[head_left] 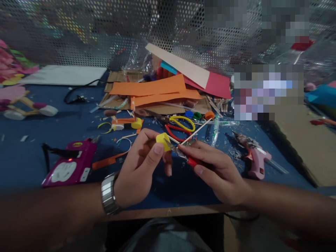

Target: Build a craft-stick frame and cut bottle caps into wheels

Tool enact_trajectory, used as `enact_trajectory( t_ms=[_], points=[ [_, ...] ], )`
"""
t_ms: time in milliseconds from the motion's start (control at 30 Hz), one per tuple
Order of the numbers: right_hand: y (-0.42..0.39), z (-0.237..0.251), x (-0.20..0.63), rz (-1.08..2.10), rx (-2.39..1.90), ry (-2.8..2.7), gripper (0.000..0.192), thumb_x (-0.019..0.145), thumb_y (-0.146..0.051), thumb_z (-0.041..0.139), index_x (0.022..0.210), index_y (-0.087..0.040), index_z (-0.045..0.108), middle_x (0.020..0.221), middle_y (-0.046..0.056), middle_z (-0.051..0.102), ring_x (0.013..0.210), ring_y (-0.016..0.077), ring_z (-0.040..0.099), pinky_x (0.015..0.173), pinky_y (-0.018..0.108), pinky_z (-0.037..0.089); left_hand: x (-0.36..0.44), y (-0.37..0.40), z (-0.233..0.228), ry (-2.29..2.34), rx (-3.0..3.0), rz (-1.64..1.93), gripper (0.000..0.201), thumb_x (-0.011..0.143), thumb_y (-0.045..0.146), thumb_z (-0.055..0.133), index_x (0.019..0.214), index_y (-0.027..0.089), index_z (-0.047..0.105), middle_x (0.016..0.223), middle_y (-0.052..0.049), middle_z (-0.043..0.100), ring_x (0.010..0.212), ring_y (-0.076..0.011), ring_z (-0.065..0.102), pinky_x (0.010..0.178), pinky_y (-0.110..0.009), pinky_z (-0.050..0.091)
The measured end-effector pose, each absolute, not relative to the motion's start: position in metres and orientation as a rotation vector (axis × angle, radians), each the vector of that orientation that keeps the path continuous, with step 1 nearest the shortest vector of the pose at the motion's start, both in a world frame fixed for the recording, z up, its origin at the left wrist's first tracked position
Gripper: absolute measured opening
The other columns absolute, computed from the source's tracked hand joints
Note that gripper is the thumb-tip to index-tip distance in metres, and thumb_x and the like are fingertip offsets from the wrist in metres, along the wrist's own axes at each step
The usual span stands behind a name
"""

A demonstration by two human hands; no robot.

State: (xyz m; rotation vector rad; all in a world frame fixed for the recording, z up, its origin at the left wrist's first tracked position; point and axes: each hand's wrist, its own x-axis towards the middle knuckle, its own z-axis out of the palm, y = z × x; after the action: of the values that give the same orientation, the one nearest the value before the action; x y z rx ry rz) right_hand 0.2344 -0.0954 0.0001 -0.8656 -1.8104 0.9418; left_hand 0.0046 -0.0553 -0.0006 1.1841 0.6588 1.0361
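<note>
Blue table (pixel 31 154), cluttered, far edge blurred. Orange paper strips (pixel 149 87) at back, partly under other sheets. Pink glue gun (pixel 256 159) right of hands. Left hand (pixel 139 171) pinching yellow cap (pixel 162 141) above table centre. Right hand (pixel 217 171) gripping red-handled cutter (pixel 183 155), blade tip at cap, handle mostly hidden.

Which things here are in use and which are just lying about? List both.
In use: left hand pinching the yellow cap; right hand holding the red-handled cutter against it.

Lying about: scissors, pink glue gun, orange paper strips, magenta device, bottle caps.
</note>
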Motion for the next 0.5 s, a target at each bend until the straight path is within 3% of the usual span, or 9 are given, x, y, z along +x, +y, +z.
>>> enact_trajectory(
  t_ms=[267, 500],
  points=[
    [-0.095, 0.0, 0.2348, 0.956, -0.879, -1.79, 0.051, 0.11, -0.017, 0.061, 0.158, -0.033, 0.067, 0.105, 0.003, 0.072, 0.089, 0.0164, 0.064, 0.084, 0.031, 0.054, 0.0051, -0.0554, 0.0041, 0.655, 1.142, 1.005, 0.035, 0.106, 0.052, 0.074, 0.104, 0.023, 0.054, 0.076, 0.006, 0.068, 0.057, -0.0099, 0.068, 0.055, -0.021, 0.057],
    [-0.0954, -0.0057, 0.2369, 1.078, -0.916, -1.714, 0.047, 0.113, -0.021, 0.058, 0.157, -0.034, 0.068, 0.107, 0.005, 0.074, 0.089, 0.019, 0.067, 0.084, 0.036, 0.057, 0.0073, -0.0547, 0.0058, 0.695, 1.14, 1.013, 0.037, 0.103, 0.047, 0.079, 0.099, 0.023, 0.051, 0.074, 0.009, 0.058, 0.05, -0.0053, 0.055, 0.048, -0.015, 0.042]
  ],
)
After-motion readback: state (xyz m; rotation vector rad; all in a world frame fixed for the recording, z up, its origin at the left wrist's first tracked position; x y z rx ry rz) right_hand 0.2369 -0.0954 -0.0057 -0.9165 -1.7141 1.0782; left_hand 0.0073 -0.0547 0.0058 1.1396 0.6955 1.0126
